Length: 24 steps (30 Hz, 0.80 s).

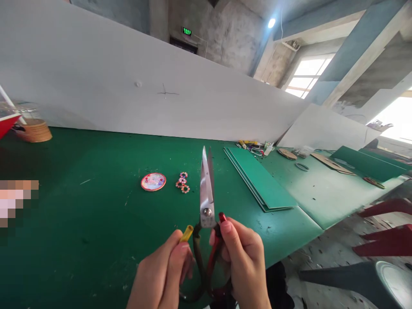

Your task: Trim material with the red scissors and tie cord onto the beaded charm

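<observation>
My left hand (164, 270) is closed, pinching a small yellow tube-like piece (187, 234) between thumb and forefinger. My right hand (244, 257) is closed around one handle of the scissors (207, 193), whose blades point up and stand only slightly apart. At my right thumb tip shows a short red piece (222, 217), pinched against the forefinger. The other scissor loop hangs beside my left fingers; whether they touch it I cannot tell. Beyond the blades lie a round, red-rimmed patterned disc (153, 182) and a cluster of small flower-shaped rings (183, 183).
Stacked green boards (260, 178) lie on the green table (106, 223) to the right. Glue and loose bits (254, 146) sit behind them. A wicker basket (36, 130) stands at the far left. A white panel (128, 94) borders the back. Stools (389, 240) are at the right.
</observation>
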### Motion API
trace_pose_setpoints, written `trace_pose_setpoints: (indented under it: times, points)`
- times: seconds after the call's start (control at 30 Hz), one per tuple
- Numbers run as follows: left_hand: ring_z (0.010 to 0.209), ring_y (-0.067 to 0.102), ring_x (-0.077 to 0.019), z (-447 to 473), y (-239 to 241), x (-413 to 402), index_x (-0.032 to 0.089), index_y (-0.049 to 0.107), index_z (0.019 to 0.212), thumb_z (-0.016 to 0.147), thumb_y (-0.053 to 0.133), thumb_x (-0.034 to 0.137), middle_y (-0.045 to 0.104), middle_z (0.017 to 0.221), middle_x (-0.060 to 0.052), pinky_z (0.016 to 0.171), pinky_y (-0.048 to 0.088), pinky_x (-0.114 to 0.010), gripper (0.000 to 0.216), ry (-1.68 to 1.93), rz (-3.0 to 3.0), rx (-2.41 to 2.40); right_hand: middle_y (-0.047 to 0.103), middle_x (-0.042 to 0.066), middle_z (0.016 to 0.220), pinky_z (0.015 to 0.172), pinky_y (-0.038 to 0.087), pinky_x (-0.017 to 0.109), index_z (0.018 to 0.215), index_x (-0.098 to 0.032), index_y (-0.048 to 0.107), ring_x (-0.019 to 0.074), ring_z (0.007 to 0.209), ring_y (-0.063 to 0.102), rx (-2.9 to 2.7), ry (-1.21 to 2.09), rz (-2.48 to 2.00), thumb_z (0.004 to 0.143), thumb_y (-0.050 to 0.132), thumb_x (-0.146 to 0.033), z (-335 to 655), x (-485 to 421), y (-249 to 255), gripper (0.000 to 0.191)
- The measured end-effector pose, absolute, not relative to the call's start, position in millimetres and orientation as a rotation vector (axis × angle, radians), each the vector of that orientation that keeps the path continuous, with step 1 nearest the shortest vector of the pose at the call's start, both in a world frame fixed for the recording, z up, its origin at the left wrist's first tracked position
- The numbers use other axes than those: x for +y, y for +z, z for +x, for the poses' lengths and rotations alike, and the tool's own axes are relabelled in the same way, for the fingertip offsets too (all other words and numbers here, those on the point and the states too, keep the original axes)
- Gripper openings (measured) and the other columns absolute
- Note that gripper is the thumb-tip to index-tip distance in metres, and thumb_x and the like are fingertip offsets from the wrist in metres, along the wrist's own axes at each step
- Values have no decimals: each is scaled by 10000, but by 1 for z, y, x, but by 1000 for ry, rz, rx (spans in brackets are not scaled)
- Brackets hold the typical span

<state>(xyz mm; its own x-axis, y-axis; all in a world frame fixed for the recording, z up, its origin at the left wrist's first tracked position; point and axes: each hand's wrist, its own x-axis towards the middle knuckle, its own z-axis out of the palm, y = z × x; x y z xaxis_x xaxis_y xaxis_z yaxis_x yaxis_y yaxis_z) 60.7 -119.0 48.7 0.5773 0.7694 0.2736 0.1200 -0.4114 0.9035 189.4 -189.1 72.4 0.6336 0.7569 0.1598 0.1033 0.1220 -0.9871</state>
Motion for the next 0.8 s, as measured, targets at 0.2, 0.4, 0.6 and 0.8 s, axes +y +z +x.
trace_pose_setpoints:
  times: [0.2,0.4,0.6,0.8]
  points:
    - [470,558,-126,55,38,-123,249,513,656,973,344,470,568,543,30,452,466,-196,422,862,1889,780,237,-54,437,383,139,235,478,-187,404,61,412,193,-778,515,-1417,865,508,-635,190,-188,69,601]
    - [419,489,-105,53,44,-109,238,485,664,977,352,451,520,502,46,423,408,-189,402,855,1965,737,384,-34,474,416,260,206,701,-130,688,71,433,337,-939,910,-1269,848,509,-676,218,-180,68,593]
    - [432,489,-116,55,48,-103,236,482,654,975,333,475,523,510,38,435,422,-204,427,798,1945,741,676,56,822,611,479,231,1040,-154,742,141,705,595,-1037,1293,-1106,806,613,-626,236,-154,89,543]
    - [654,669,-141,46,51,-89,260,643,982,968,380,414,717,815,4,582,540,-198,305,843,2188,701,673,48,853,733,504,267,748,-167,674,154,805,631,-1057,1246,-996,879,615,-409,227,-147,101,282]
